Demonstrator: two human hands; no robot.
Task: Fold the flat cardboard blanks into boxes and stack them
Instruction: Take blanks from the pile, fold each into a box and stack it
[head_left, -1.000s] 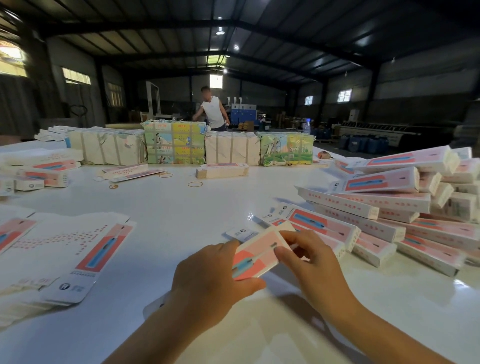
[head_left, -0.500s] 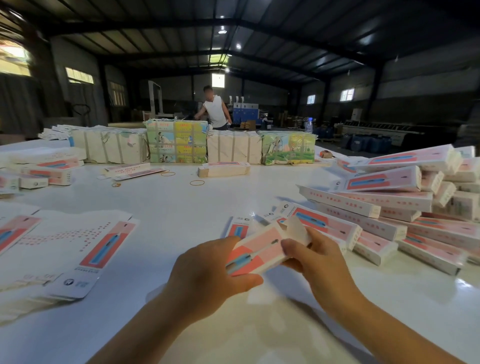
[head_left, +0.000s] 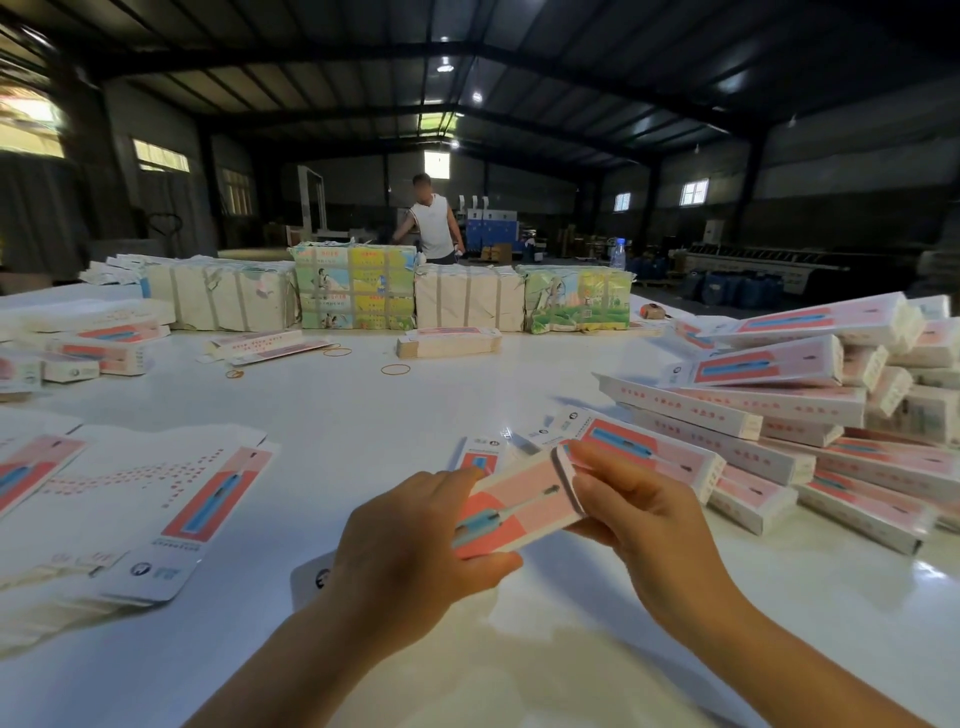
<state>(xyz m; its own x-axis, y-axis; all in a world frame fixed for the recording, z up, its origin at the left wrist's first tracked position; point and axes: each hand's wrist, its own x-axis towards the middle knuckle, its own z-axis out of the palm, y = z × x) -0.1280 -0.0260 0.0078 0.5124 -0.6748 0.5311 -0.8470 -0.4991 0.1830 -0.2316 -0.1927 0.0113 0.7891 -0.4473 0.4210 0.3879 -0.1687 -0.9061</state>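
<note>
Flat blanks (head_left: 156, 499) stacked far left on white table (head_left: 363, 415). My left hand (head_left: 410, 545) grips pink box (head_left: 519, 506) at its near end, thumb underneath, held just above the table. My right hand (head_left: 639, 519) pinches its far end flap. Folded boxes pile (head_left: 805, 415) on right.

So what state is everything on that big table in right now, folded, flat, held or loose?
Box in hands: folded, end flap being closed, held off the table.
Left hand: grips the box's near end.
Right hand: fingers pressing the far end.
Flat blanks: unfolded, lying stacked at left.
Finished boxes: folded, piled loosely at right.
Wrapped bundles: strapped, unopened, standing in a row.
Rubber bands: loose on the table.
</note>
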